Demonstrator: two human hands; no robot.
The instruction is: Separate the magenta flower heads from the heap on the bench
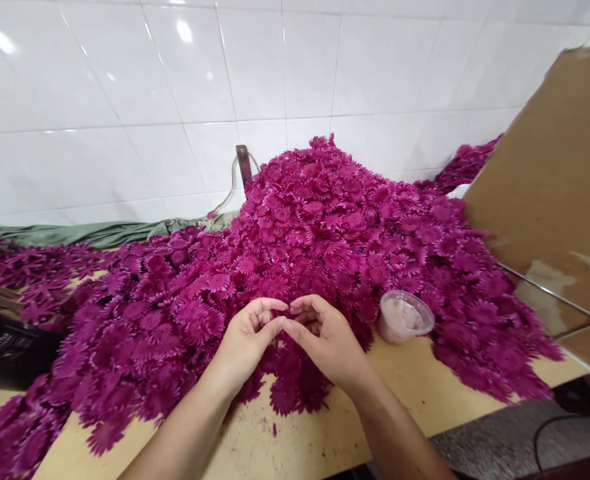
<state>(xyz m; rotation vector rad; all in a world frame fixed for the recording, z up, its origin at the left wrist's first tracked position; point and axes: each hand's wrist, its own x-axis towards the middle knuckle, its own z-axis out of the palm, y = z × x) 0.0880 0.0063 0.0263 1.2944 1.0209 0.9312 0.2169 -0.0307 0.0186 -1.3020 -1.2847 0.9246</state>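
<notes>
A large heap of magenta fabric flower heads [325,227] covers the wooden table [305,440] and rises against the tiled wall. My left hand [247,337] and my right hand [327,337] meet at the heap's near edge, fingertips curled and touching each other in a pinch. What they pinch is hidden between the fingers; it may be a flower piece. More flower heads [295,390] lie right under both hands.
A small clear plastic cup with pale contents [405,317] stands just right of my right hand. A brown cardboard sheet [555,200] leans at the right over a metal wire frame [549,290]. A dark box [9,347] sits at left; green cloth [99,233] lies along the wall.
</notes>
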